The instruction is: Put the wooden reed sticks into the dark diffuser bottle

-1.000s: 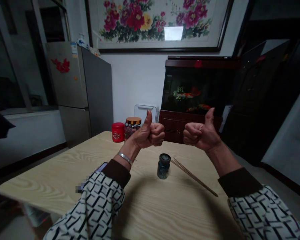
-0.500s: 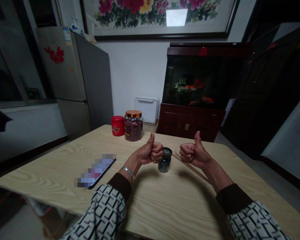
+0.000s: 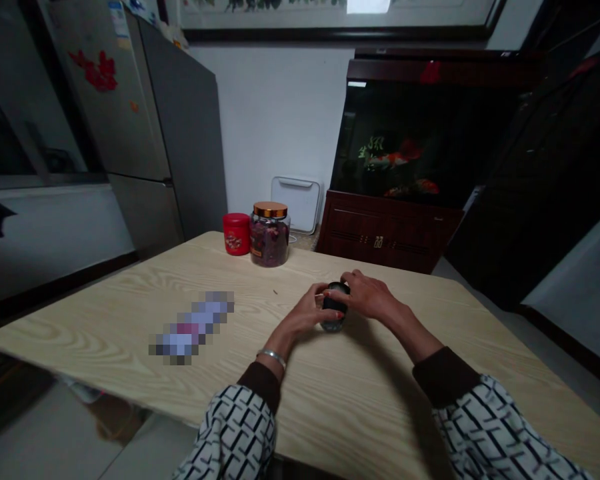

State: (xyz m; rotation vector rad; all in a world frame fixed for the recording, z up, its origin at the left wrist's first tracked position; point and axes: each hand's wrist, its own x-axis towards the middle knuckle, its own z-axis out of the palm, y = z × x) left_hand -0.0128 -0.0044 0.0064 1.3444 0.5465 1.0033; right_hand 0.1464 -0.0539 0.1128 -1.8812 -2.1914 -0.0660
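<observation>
A small dark glass jar with a black lid (image 3: 335, 308) stands on the pale wood-grain table (image 3: 90, 320), near the middle. My left hand (image 3: 300, 312) wraps its fingers around the jar's near left side. My right hand (image 3: 367, 297) comes from the right, with its fingers across the lid and upper side. The two hands hide much of the jar. A silver bangle sits on my left wrist, and patterned sleeves cover both forearms. The thin wooden sticks do not show in this view.
A pixelated flat phone-shaped object (image 3: 193, 327) lies left of my hands. At the table's far edge stand a red tin (image 3: 237, 233) and a copper-lidded glass jar (image 3: 269, 235) of dried petals. Behind are a white box (image 3: 296, 203), a fish tank (image 3: 420, 140) and a refrigerator (image 3: 150, 133).
Both hands have gone from raised thumbs-up fists to closing around the small jar. The view has tilted lower, and the wooden sticks beside the jar no longer show.
</observation>
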